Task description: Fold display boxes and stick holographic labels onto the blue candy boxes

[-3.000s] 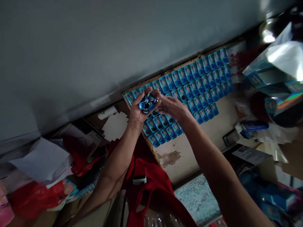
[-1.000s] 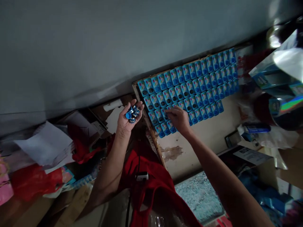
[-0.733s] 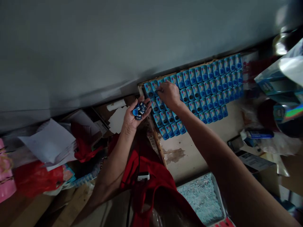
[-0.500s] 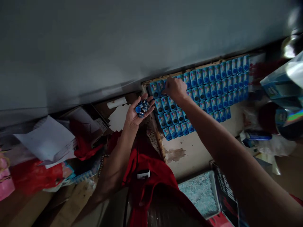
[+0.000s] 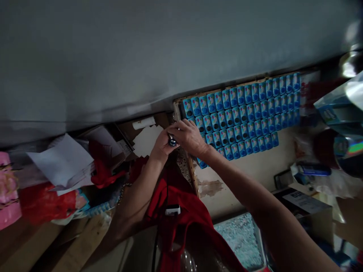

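Observation:
My left hand (image 5: 162, 144) is cupped palm up beside the left edge of a worn board, and small round blue caps (image 5: 172, 141) lie in it. Over that palm my right hand (image 5: 188, 136) bends its fingers down into the caps; its fingertips are hidden, so what they pinch cannot be made out. Rows of small blue blister packs (image 5: 226, 99) cover the upper part of the board (image 5: 224, 185). Some packs have a dark round spot low on the front, while others show a blue disc there.
White papers (image 5: 64, 162) and a red bag (image 5: 47, 204) lie to the left. A tray of pale blue-white bits (image 5: 241, 240) sits low in front. Right of the board stand a cardboard box (image 5: 309, 207) and clear plastic wrapping (image 5: 330, 185). A grey wall (image 5: 141, 49) rises behind.
My right hand has moved left from the top row of packs to the left palm. The second and third packs in that row now show blue discs. My left hand has curled up more.

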A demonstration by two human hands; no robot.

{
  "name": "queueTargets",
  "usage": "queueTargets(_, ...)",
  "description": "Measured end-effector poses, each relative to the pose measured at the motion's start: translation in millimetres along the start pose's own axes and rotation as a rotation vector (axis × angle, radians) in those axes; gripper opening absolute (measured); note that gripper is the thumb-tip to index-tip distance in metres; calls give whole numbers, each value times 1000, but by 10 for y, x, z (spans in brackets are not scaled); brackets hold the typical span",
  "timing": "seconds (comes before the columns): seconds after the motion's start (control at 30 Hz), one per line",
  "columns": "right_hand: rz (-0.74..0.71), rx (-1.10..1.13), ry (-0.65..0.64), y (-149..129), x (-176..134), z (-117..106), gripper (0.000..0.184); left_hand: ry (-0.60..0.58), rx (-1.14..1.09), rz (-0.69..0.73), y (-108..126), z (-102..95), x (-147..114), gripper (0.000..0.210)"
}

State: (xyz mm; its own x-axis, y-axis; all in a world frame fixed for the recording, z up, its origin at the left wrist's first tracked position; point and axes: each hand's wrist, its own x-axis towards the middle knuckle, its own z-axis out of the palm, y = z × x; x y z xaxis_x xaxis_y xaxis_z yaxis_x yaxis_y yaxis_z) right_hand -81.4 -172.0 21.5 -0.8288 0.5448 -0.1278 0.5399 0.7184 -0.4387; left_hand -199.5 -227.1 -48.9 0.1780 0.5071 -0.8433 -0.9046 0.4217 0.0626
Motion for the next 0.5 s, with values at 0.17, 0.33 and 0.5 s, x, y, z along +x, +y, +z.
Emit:
queueTargets(0.17, 114, 383, 120, 152, 5, 60, 16, 36, -13, -3, -82, 57, 77, 20)
queueTargets(0.33, 441, 765, 288, 556, 100, -155, 15, -60, -131, -43, 15, 244, 99, 20)
queueTargets(0.5, 538, 665, 333, 875, 196, -230, 5, -82, -159, -49, 150, 218, 80, 29)
